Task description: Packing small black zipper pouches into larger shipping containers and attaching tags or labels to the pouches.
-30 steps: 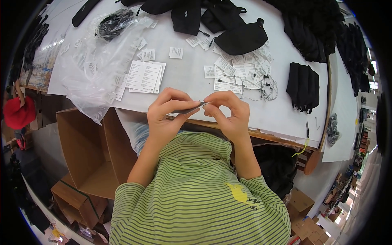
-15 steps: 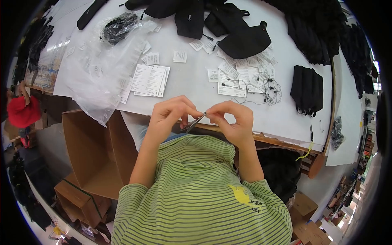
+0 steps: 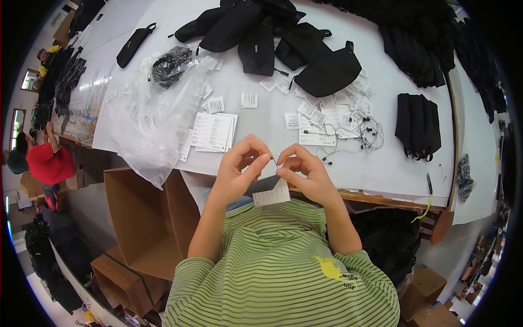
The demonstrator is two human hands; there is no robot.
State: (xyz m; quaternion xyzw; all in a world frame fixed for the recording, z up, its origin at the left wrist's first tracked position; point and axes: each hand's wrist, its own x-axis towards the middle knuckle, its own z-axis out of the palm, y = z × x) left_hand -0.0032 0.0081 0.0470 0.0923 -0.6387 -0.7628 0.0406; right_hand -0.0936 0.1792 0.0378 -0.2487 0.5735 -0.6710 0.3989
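Table: broad, covered in white, edged in brown wood on the near side.

Left hand: raised over the table's near edge, bent at the fingers, pinched thumb to forefinger on a thin dark strand, too fine to make out fully.

Right hand: raised over the same table edge, just beside the left; curled, with thumb and forefinger drawn close to the strand; cannot tell whether clamped on it or on the card below.

Small folded card, dark grey and printed white: hanging partly unfolded under both hands, just in front of the table's near edge, near a green shirt with dark stripes.

Paper: on the table near its front edge, a stack of white printed cards left of centre; a loose pile of small white tags right of centre, with a tangle of thin black strings beside it.

Black fabric pouches: overlapping across the table's far middle; at its right side, another neat black fabric bundle.

Plastic: crumpled clear bag on the table's left part, drooping over its front edge.

Cardboard: open brown box below the table's near edge, at left.
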